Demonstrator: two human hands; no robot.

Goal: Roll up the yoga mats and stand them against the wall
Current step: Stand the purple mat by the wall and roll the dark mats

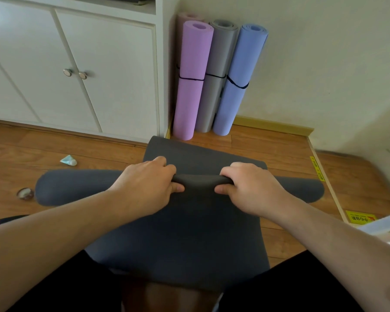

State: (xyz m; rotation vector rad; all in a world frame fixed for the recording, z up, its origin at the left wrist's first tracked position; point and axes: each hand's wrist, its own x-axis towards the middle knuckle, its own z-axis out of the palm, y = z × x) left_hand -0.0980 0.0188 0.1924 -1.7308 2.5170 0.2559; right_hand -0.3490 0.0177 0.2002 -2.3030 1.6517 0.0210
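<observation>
- A roll of tape (25, 194) is lying on the wooden floor (268, 158) at the far left, just beside the left end of the mat.
- A small pale tube (69, 160) is lying on the floor a little behind it, in front of the white cabinet (81, 64).
- The dark grey yoga mat (189, 233) is lying on the floor in front of the person, and its far part is being curled into a roll that is stretching from left to right.
- The left hand (149, 185) is gripping the roll near its middle, fingers curling over the top and the thumb pressing from the near side.
- The right hand (250, 188) is gripping the same roll just beside the left hand, also with fingers over the top and the thumb under.
- Behind the hands, a purple rolled mat (190, 86), a light grey rolled mat (216, 70) and a blue rolled mat (239, 82) are standing upright side by side in the corner, leaning on the wall (324, 64), each with a dark band around its middle.
- A pinkish rolled mat (185, 18) is standing behind the purple one, mostly hidden.
- A yellow sticker (360, 218) is lying on the floor at the right.
</observation>
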